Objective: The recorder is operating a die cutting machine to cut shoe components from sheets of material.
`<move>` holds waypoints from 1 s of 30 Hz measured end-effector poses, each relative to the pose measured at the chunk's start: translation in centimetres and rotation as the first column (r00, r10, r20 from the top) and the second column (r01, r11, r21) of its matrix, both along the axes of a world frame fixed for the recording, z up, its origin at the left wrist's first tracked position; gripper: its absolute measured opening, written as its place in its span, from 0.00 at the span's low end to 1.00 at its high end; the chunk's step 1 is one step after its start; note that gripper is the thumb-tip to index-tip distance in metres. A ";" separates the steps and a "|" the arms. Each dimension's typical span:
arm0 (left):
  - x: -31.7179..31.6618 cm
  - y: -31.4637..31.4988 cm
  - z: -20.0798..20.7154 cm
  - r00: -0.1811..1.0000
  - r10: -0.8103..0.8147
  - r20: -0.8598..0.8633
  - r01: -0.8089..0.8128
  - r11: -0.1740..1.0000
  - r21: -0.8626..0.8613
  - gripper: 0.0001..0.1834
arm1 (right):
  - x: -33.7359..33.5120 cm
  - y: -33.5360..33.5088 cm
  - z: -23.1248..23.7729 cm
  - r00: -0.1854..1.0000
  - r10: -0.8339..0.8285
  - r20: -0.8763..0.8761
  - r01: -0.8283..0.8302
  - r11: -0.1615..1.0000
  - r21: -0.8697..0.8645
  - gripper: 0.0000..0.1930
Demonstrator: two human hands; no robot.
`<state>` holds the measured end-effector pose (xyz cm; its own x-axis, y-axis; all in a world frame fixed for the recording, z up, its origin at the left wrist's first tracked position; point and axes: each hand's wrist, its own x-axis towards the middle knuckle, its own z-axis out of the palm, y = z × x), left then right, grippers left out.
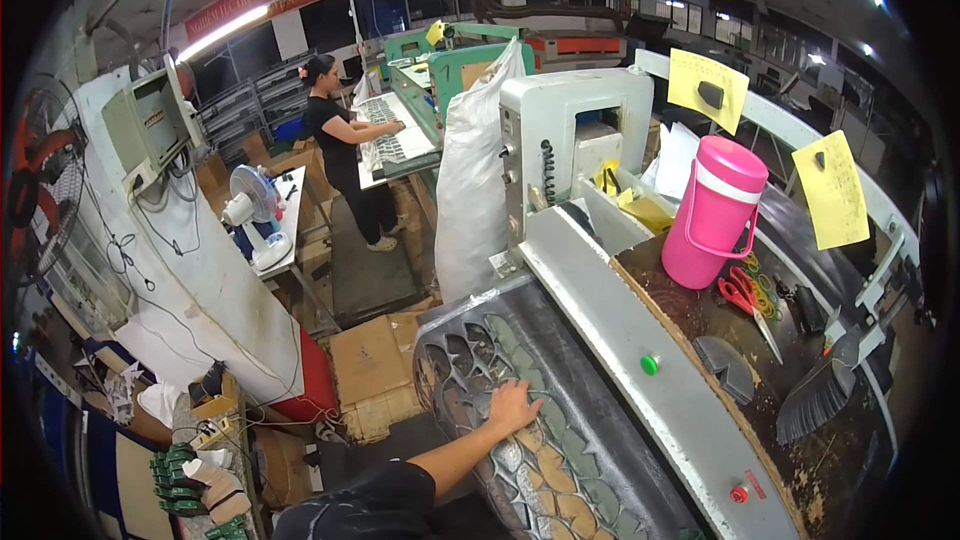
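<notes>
My left hand (pixel 512 407) lies palm down, fingers loosely apart, on a dark sheet with a web of cut-out gaps (pixel 462 362). The sheet rests on the bed of a machine in front of me. Tan shapes (pixel 553 468) and grey-green shapes (pixel 572 443) show in rows along it, near the hand. Whether they are loose pieces or a layer underneath, I cannot tell. A bare dark strip of the bed (pixel 600 400) runs to the right of the hand. My right hand is out of the picture.
A grey machine beam (pixel 610 325) with a green button (pixel 650 365) and a red button (pixel 739 493) crosses to the right. Beyond it are a pink jug (pixel 712 215), red scissors (pixel 745 300) and a black brush (pixel 825 390). A co-worker (pixel 340 140) stands at another table.
</notes>
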<state>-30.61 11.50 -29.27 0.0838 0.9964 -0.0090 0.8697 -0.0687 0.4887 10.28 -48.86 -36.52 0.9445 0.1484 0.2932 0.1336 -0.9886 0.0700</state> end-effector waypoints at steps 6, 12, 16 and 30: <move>0.3 0.4 -2.9 0.975 0.118 0.187 -0.149 0.976 0.159 0.27 | 1.0 1.7 3.6 0.992 0.059 -0.109 -0.078 0.981 -0.179 0.38; 1.4 0.5 -2.9 0.959 0.169 0.228 -0.222 0.947 0.232 0.16 | 2.4 0.9 2.9 0.991 0.127 -0.040 -0.133 0.962 -0.239 0.36; 1.1 0.6 -3.0 0.939 0.194 0.285 -0.258 0.944 0.207 0.13 | 2.5 2.6 3.9 0.969 -0.162 -0.186 0.099 0.946 -0.308 0.37; 1.0 0.9 -2.3 0.934 0.231 0.273 -0.248 0.968 0.026 0.13 | -0.3 4.0 5.6 0.995 0.097 0.038 -0.097 0.995 0.007 0.31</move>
<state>-29.65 12.35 -31.55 -0.1663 0.9853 0.0402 0.7031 0.0899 0.7053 10.01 -44.84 -30.93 0.9141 0.2364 0.3295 0.2267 -0.9716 0.0684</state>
